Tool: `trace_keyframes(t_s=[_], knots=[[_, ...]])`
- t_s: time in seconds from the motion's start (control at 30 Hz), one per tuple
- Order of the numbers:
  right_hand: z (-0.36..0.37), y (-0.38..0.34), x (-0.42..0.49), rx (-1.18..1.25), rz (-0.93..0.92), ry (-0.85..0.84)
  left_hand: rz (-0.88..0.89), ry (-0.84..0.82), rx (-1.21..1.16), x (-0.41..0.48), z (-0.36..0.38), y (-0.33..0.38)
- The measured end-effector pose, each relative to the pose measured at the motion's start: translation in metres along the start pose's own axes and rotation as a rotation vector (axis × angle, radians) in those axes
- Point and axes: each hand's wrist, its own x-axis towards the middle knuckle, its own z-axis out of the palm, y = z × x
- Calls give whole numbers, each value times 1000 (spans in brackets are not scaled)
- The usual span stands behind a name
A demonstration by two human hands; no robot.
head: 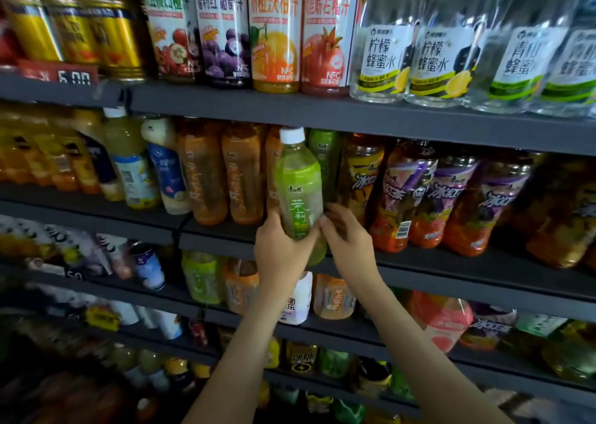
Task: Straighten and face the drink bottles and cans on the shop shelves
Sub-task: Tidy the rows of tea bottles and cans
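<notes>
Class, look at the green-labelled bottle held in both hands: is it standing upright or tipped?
Roughly upright: the green bottle has its white cap on top, base by the shelf edge, with the left hand and right hand gripping its lower part.

Two bare forearms enter the view from the bottom edge. No sleeves cover either forearm up to the frame limit. The left hand and the right hand are uncovered: no gloves are worn. No rings, watch or wristbands appear on the visible surfaces. Fingernails on the visible fingers are short and unpainted. Both forearms are slender and taper toward the wrists.
</notes>
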Motion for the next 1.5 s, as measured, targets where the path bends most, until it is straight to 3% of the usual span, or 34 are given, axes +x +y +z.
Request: trace_keyframes(t_s=[0.13,0.27,0.43,0.53,0.7,0.77,1.07,1.17,1.3,1.5], knots=[[-2,-9,-3,54,36,-60,-71,-59,-50,-5,-11,4],[-1,-10,-7,91,42,-85,-33,-55,22,-2,-18,6],[-4,-9,-4,39,-6,4,33,-35,75,11,-9,12],[-10,-1,0,-50,-57,127,63,-39,96,22,3,12],[-30,15,3,-246,-90,583,89,-41,110,32,25,6],[-38,19,8,-279,-47,666,114,-36,131,34,32,7],[-61,35,24,-394,117,504,124,51,248,32,45,12],[-66,35,20,-341,98,510,290,166,260,22,51,10],[-70,40,11,-301,92,518,453,52,132,11,64,18],[-81,40,1,-98,82,517,398,-25,150,5,84,30]])
